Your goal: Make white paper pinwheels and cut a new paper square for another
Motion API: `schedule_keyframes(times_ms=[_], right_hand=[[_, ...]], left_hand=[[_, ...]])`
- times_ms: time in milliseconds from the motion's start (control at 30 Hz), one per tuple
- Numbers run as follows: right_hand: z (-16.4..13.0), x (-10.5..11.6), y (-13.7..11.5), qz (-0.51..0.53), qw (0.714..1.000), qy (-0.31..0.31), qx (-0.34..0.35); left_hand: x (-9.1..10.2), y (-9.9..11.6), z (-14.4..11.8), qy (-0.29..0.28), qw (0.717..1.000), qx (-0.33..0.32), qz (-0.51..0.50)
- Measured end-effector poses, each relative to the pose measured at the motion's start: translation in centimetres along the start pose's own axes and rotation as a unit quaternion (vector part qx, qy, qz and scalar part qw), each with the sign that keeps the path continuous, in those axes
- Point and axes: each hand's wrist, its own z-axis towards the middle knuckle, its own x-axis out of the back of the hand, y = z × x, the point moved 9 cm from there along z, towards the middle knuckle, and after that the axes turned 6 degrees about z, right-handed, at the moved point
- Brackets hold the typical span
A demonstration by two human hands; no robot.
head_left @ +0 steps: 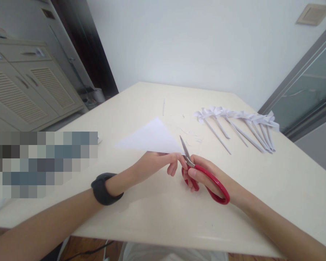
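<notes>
we have the flat white paper triangle (pixel 155 138) in front of us, above the smooth cream surface (pixel 152 214), and it serves as our landmark. our left hand (pixel 158 161) is at its near edge, fingers gripping it close to the right corner. our right hand (pixel 210 165), just right of that corner, has its fingers closed on the red-handled steel scissors (pixel 206 172), thumb in one loop. the blades meet the triangle at this corner; the lower one is mostly hidden, so we cannot tell whether they have bitten yet.

to cut well here, we would hold the triangle taut and level, and let the corner sit deep between the blades, near the pivot, where the cut is steadiest. our left fingertips are very near the steel, so we should draw them back along the edge first. slow, short closes suit a thin tip, which could fold between the blades instead of shearing.

right of the triangle lie thin white paper scraps (pixel 197 139), and well beyond them, further right, a row of pleated white paper pieces with rolled stems (pixel 233 115).
</notes>
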Motion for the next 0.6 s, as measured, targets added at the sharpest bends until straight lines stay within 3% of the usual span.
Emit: schedule_keyframes(times_ms=[600], right_hand=[[0.10, -0.20, 0.15, 0.018, 1.000, -0.002, 0.004]], left_hand=[[-0.06, -0.18, 0.09, -0.017, 0.999, -0.024, -0.026]])
